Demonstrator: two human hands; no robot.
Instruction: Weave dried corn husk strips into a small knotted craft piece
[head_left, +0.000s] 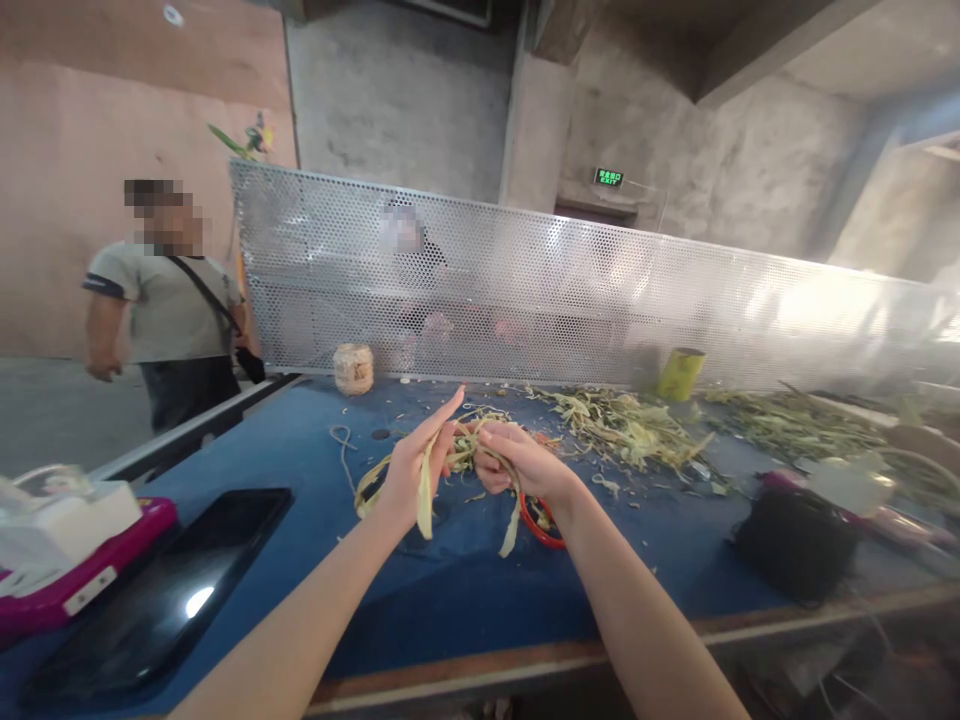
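**Head view, single frame.** Landmark: perforated screen [600, 300], standing along the far edge of the blue table [465, 600].

- Both hands are raised over the table, in front of the screen's middle and well short of it.
- Left hand [409, 470]: fingers stretched out straight and held together, index tip pointing towards the screen. A pale strip lies across the hand and hangs down from it. Cannot tell whether the thumb pins it.
- Right hand [517, 462]: fingers curled in and clamped on the leaf strips [465, 450].
- The leaf strips form a tangled bunch bridging the two hands. Loose ends droop towards the table on the side away from the screen.
- Red ring [544, 530]: lies on the table under the right wrist, partly hidden, further from the screen than the hands.
- Twine spool [353, 368]: upright, just in front of the screen's left part.
- Yellow-green tube [681, 373]: tilted, at the foot of the screen, right of centre.
- Scrap pile [622, 420]: spread between the tube and the right hand, near the screen.
- Dark slab [172, 590] and pink box [82, 570]: at the near left corner, well away from the screen.
- Black pouch [795, 540]: near right, well away from the screen.
- Standing person [169, 320]: beyond the screen's left end, off the table.
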